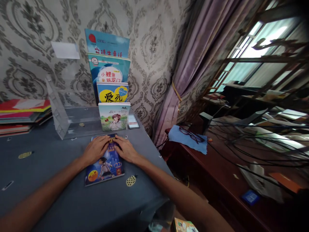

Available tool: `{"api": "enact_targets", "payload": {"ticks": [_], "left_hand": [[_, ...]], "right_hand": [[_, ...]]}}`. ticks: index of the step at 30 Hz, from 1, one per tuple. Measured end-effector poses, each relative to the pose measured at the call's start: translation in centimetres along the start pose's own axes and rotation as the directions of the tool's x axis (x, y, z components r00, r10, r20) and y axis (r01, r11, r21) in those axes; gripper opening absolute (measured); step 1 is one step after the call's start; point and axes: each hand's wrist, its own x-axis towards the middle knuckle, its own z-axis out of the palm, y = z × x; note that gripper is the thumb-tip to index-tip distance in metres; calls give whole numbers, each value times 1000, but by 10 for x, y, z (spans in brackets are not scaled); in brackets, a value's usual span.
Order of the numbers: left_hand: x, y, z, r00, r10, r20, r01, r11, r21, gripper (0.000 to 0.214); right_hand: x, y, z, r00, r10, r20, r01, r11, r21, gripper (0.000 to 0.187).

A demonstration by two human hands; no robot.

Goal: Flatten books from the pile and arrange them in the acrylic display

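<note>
A dark blue book (106,164) with a cartoon figure on its cover lies flat on the grey-blue tablecloth (60,190). My left hand (96,149) rests on the book's upper left part, fingers stretched out. On its upper right side lies my right hand (126,149), fingers also extended and flat. The two hands cover part of the title. Just behind them, a clear tiered stand (77,124) holds upright books in a stepped row. At its front is a pale green book (114,119), then a blue and yellow one (112,92), with taller blue books (108,69) behind.
At the left, folders and papers (21,112) are stacked. A patterned wall and a tied purple curtain (178,74) stand behind. To the right, a dark red desk (200,170) bears eyeglasses (191,134) on a blue cloth (175,137) and tangled cables (238,141).
</note>
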Motion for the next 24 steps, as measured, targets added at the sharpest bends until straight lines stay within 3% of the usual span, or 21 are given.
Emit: {"api": "enact_targets", "payload": {"ticks": [5, 8, 24], "left_hand": [[1, 1, 1, 1000, 25, -5, -25, 999, 31, 39], [1, 2, 1, 999, 37, -2, -37, 999, 36, 38], [3, 7, -1, 999, 36, -16, -35, 999, 32, 35]], "right_hand": [[23, 6, 3, 996, 92, -5, -92, 994, -61, 43], [30, 12, 8, 995, 81, -57, -84, 995, -56, 42], [26, 21, 5, 998, 47, -43, -44, 996, 79, 51]]}}
